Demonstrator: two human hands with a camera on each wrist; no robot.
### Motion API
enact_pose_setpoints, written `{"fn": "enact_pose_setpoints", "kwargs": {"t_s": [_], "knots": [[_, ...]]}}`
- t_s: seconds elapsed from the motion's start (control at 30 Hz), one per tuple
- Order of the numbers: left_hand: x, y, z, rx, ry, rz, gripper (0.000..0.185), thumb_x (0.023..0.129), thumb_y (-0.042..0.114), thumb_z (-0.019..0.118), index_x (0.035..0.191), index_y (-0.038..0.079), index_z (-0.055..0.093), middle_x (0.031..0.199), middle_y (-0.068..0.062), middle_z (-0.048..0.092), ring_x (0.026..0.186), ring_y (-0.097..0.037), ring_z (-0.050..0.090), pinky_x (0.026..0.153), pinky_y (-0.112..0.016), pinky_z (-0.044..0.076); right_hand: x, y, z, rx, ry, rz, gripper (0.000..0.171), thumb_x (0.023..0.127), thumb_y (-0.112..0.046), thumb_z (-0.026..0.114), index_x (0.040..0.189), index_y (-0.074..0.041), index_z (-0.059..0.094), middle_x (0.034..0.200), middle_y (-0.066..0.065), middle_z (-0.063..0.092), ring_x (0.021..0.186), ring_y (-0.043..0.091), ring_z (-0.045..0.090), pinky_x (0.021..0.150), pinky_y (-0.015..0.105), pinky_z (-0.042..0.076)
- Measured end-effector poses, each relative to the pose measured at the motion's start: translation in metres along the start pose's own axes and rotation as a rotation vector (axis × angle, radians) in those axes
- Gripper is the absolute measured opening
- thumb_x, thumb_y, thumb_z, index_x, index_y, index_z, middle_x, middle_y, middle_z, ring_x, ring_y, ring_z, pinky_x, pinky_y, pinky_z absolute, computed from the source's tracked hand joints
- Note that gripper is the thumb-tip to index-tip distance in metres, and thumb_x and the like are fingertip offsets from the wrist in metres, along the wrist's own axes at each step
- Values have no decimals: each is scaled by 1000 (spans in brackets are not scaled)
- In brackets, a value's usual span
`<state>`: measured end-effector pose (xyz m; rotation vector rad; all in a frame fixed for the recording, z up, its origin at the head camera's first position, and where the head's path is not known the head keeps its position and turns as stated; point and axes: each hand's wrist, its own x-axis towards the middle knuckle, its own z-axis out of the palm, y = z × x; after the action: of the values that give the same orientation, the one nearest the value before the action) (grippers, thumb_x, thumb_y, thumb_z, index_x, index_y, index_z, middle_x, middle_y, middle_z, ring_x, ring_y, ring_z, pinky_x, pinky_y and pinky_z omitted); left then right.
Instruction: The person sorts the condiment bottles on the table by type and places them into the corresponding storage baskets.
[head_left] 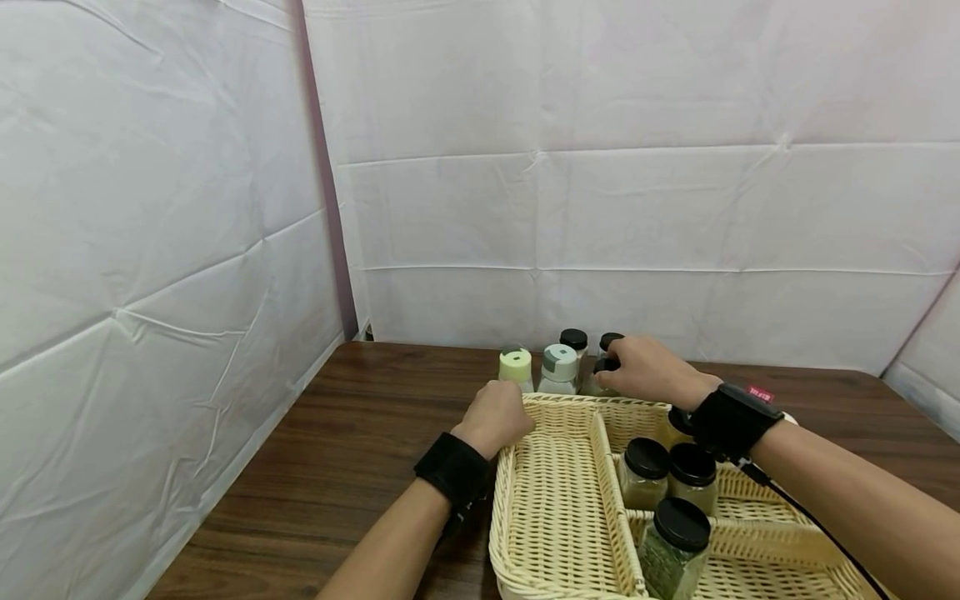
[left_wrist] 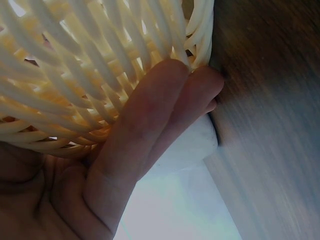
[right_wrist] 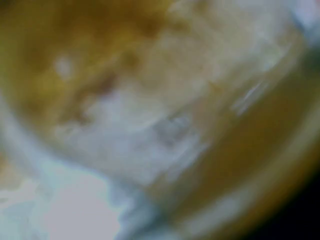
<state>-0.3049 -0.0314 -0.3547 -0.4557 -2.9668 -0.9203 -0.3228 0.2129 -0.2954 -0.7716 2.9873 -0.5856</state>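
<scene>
My left hand [head_left: 495, 417] grips the back left corner of a divided wicker basket [head_left: 504, 508]. Its fingers [left_wrist: 142, 122] lie along the outside of the woven wall in the left wrist view. Reaching over the basket's back edge, my right hand [head_left: 648, 369] pinches the black lid of a small glass spice jar [head_left: 604, 365], whose lower part is hidden behind the rim. A blurred jar with yellow-brown contents [right_wrist: 150, 65] fills the right wrist view. Inside the basket stand several black-lidded spice jars [head_left: 646, 475], the front one holding green flakes [head_left: 670, 567].
Behind the basket are a yellow-capped shaker [head_left: 515, 367], a pale green-capped shaker [head_left: 559, 365] and more black-lidded jars [head_left: 573, 339]. The dark wooden table [head_left: 360, 467] reaches white cloth walls [head_left: 645, 217] at the back and left. A cable [head_left: 813, 517] runs along my right forearm.
</scene>
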Motion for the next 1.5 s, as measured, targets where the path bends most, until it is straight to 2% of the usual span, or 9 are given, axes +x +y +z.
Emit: {"fn": "enact_pose_setpoints", "kwargs": {"t_s": [0.47,0.7,0.8,0.9,1.0,1.1,1.33,1.5], "knots": [[0,1,1,12,-7,-14,48,92,1,71,57,14,42,56,2,33,46,-13,37,48,-27,33,-5,5,1,-9,34,-30,34,107,-14,62,79,-15,43,66,-2,30,58,15,26,63,39,27],[2,0,2,25,7,4,46,91,0,71,57,13,43,56,2,35,47,-13,39,48,-26,34,-5,5,1,-9,59,-24,14,109,-16,59,96,-9,57,69,0,40,59,15,32,65,41,30],[3,-1,2,20,8,3,46,91,0,71,57,13,43,56,2,35,47,-13,39,48,-26,34,-5,2,-1,-13,71,-16,14,109,-15,58,97,-7,59,70,1,42,60,15,34,66,42,31],[2,0,1,8,7,1,45,91,0,70,56,13,44,56,2,36,46,-13,39,48,-26,34,-6,-1,-4,-15,81,3,14,108,-16,59,106,-3,63,78,3,53,64,17,41,69,44,35],[3,-3,3,16,18,16,42,89,1,69,57,13,45,57,2,37,47,-12,40,48,-27,36,-7,-2,-8,-23,96,19,26,108,-19,60,120,4,64,96,11,65,69,19,50,73,46,39],[3,-2,3,22,23,22,41,89,1,70,57,12,46,58,1,39,47,-12,42,48,-27,37,-9,-3,-10,-34,116,24,34,107,-20,61,128,8,63,111,19,69,74,20,58,76,46,43],[3,-1,2,35,9,-4,45,92,1,71,57,12,44,57,1,36,47,-13,40,49,-26,35,-14,-6,-16,-35,143,14,34,108,-18,61,130,8,61,112,18,68,90,28,65,84,48,49],[4,-1,2,33,-1,-24,45,92,2,71,57,13,45,58,1,39,48,-13,42,50,-27,37,-17,-10,-23,-45,190,-6,28,107,-18,64,123,5,65,105,14,70,88,26,66,81,48,51]]}}
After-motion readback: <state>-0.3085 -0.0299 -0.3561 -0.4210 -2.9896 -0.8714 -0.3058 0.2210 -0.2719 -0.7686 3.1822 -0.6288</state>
